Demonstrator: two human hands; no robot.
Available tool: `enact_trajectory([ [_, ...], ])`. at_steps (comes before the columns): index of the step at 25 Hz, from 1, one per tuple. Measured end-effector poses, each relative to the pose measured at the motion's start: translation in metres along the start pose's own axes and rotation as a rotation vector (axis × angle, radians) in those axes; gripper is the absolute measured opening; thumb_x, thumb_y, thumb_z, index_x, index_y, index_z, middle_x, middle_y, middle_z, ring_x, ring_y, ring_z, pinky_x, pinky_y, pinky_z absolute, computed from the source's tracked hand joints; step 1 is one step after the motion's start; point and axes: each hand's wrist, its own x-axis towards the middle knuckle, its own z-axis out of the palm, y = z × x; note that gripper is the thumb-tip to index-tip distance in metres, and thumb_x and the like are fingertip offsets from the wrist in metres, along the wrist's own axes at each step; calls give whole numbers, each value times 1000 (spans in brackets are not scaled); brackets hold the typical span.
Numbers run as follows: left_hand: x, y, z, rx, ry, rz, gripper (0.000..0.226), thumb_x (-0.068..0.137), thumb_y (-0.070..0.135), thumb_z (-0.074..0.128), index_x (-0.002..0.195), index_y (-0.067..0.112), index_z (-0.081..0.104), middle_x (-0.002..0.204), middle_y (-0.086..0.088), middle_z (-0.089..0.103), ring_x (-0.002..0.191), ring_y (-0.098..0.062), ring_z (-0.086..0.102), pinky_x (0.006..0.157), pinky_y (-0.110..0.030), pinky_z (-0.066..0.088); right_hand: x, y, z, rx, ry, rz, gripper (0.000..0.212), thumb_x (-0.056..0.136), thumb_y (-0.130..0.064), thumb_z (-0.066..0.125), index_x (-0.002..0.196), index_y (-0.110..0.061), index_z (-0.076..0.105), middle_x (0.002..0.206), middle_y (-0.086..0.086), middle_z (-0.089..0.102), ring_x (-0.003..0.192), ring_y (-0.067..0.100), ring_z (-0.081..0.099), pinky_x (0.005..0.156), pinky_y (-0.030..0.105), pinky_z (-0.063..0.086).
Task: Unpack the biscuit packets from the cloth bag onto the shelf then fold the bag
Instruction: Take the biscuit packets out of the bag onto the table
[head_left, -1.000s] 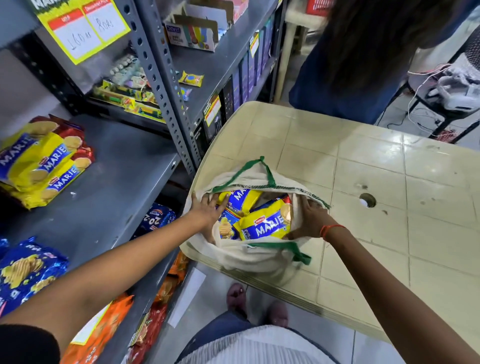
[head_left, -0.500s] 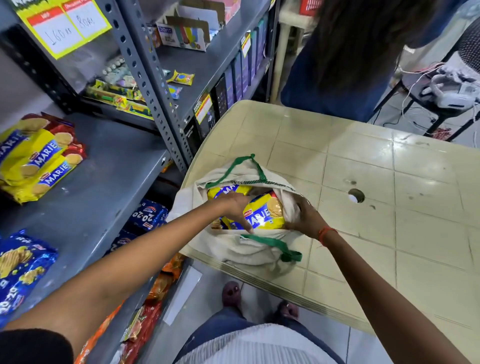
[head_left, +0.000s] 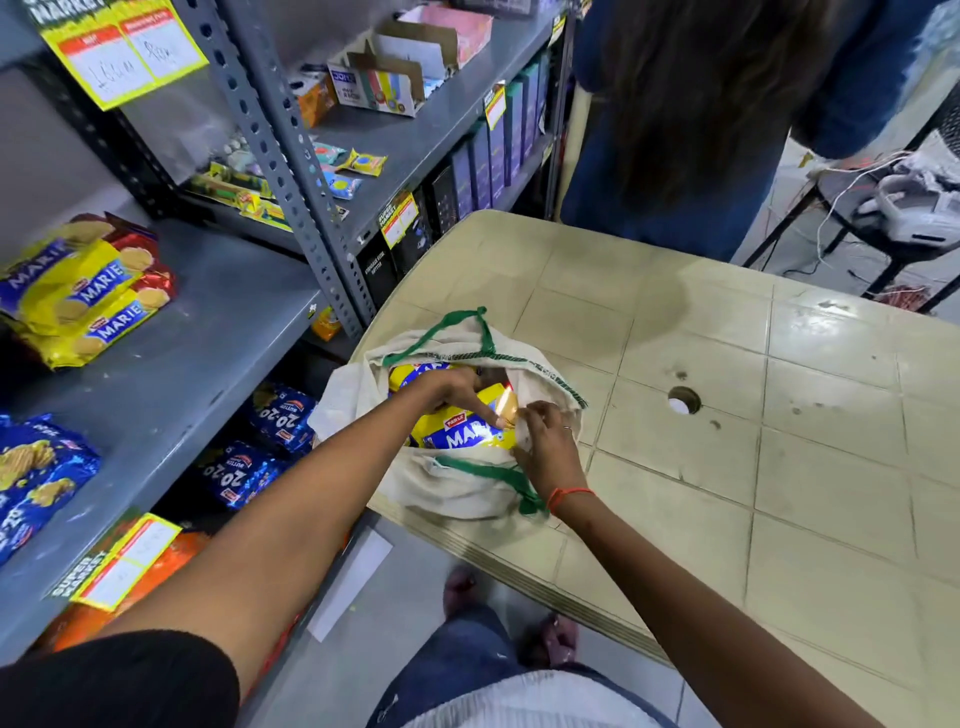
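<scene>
A cream cloth bag (head_left: 457, 488) with green handles stands open at the near left corner of the table (head_left: 727, 415). Yellow and blue Marie biscuit packets (head_left: 467, 434) lie inside it. My left hand (head_left: 457, 389) reaches into the bag, fingers on the top packet. My right hand (head_left: 548, 447) pinches the bag's right rim beside that packet. On the grey shelf (head_left: 197, 353) to the left lies a pile of Marie packets (head_left: 83, 291).
Blue 20-20 biscuit packets (head_left: 260, 441) fill the lower shelf, with more blue packets (head_left: 36, 467) at the left edge. A person in blue (head_left: 701, 130) stands beyond the table. The grey upright post (head_left: 291, 171) rises between shelf and table. The table has a hole (head_left: 683, 400).
My left hand moved from the bag's left rim into the bag onto the top packet. My right hand shifted along the right rim toward the packet.
</scene>
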Motion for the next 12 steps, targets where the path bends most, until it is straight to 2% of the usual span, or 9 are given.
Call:
enact_trajectory([
  [1,0,1,0,-7,14,-29,53,67,47,79,97,11,54,96,-6,54,79,-19,51,61,-28,38,0,1,-1,1,-7,-2,52,72,0,68,121,5,54,126,25,50,117,39,49,99,37,42],
  [2,2,0,0,-25,26,-42,50,65,48,81,84,14,50,85,-3,48,68,-17,45,55,-28,32,-1,2,0,6,-6,-13,53,71,0,68,122,5,54,126,25,50,117,39,49,100,37,42],
  [3,2,-1,0,-52,35,-54,49,65,47,81,83,15,50,85,-3,47,67,-17,46,55,-28,31,-2,2,-1,15,-9,-19,53,71,-1,69,122,4,54,126,25,50,118,39,48,101,37,41],
  [4,2,-1,1,-102,39,-41,49,67,44,81,95,13,55,93,-3,51,76,-19,52,60,-29,34,-2,6,-2,28,-8,-21,54,71,-2,70,122,4,54,126,25,50,119,38,47,101,37,41],
  [6,0,-7,4,-157,44,-27,73,72,38,78,130,8,48,122,-6,54,106,-22,55,75,-30,40,-1,10,-2,63,-12,1,53,72,-5,71,122,1,55,127,23,50,120,37,46,101,39,41],
  [8,-1,-12,7,-178,71,-7,84,71,40,79,138,7,40,137,-6,48,122,-24,49,81,-29,38,-2,12,-4,93,18,6,49,73,-7,71,119,-1,57,122,21,52,117,35,48,100,39,43],
  [9,-1,-15,4,-178,85,6,85,67,42,81,135,8,43,134,-6,48,121,-25,49,81,-29,38,-2,12,-5,104,37,15,47,73,-6,71,117,-1,58,120,20,53,115,34,49,99,37,42],
  [12,-4,-28,-19,-152,171,27,66,55,47,86,106,18,56,102,2,47,89,-17,49,74,-29,40,3,18,-5,72,-7,94,46,75,-6,68,119,-2,56,123,20,52,116,35,48,97,32,39],
])
